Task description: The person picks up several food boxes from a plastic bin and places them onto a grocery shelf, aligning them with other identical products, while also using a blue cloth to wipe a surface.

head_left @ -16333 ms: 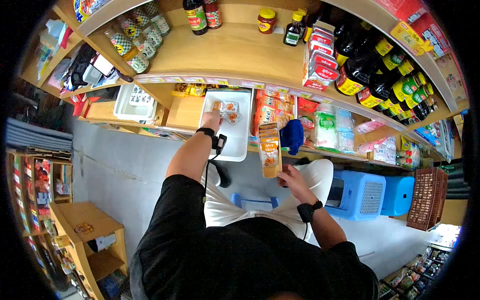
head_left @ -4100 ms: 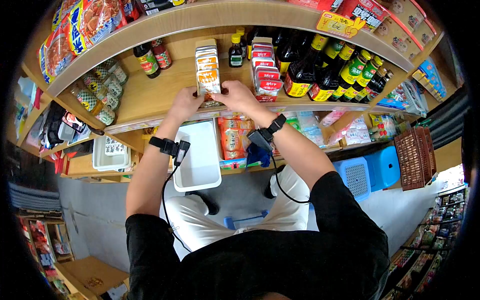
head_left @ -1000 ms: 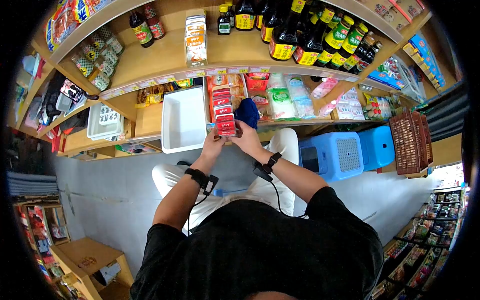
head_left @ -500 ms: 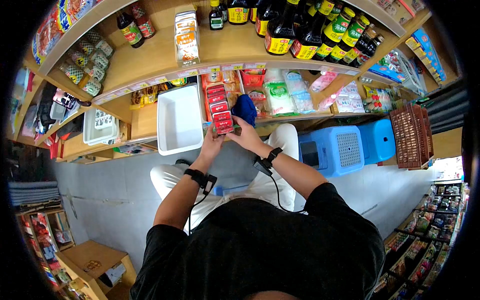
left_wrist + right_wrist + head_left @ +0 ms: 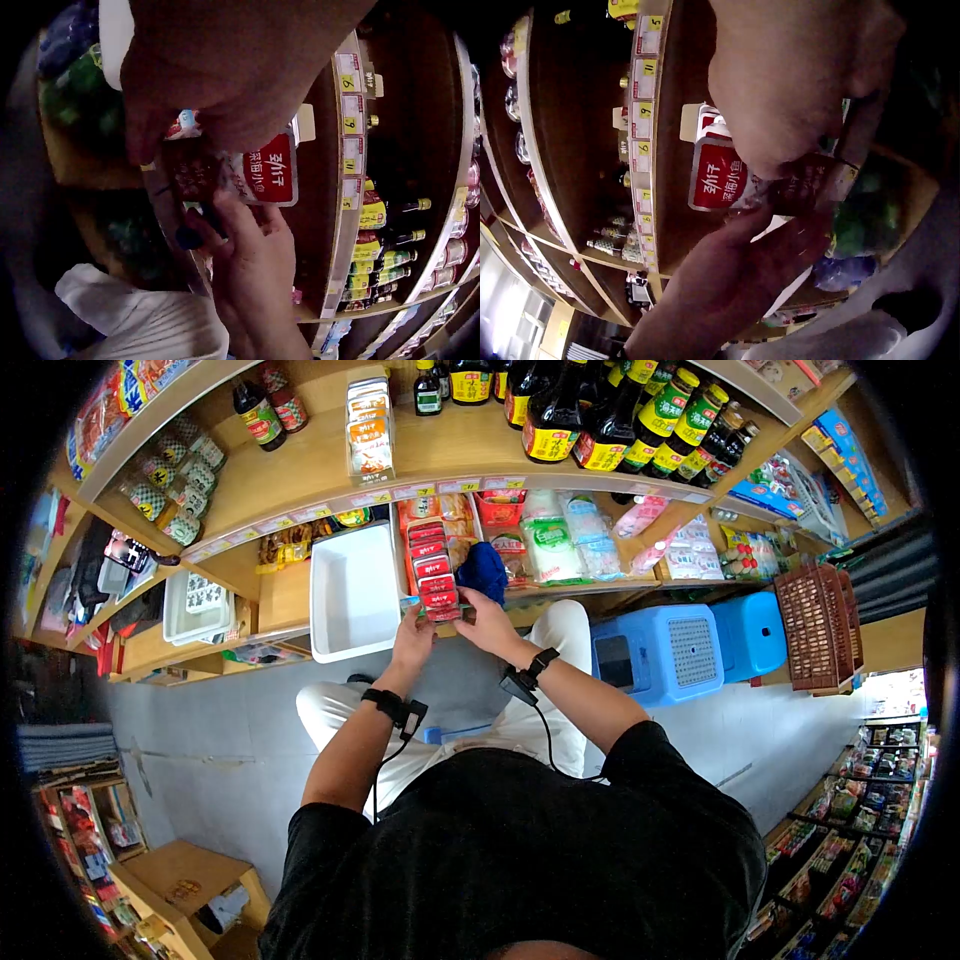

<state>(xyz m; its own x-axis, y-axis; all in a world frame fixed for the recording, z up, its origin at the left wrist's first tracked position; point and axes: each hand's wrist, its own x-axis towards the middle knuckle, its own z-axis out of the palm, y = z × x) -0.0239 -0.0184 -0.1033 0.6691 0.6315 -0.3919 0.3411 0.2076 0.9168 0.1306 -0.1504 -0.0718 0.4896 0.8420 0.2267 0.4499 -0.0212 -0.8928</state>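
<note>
fingers (image 5: 238, 216) of left hand (image 5: 414, 641) and right hand (image 5: 488, 626) grip the boxed red packets (image 5: 433, 568) between them, at the near end.

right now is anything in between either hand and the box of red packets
Nothing visible is: the left hand and the right hand both hold the box of red packets at its near end. The blue bundle sits beside the box, beyond the right hand, not between them.

Near the centre of the head view are two bare hands (image 5: 413, 640) (image 5: 488, 626), one boxed row of flat red packets (image 5: 434, 569), one white rectangular plastic bin (image 5: 355, 595) and one bundled blue cloth (image 5: 482, 571). Two blue plastic stools (image 5: 690, 642) (image 5: 754, 638) stand at right.
</note>
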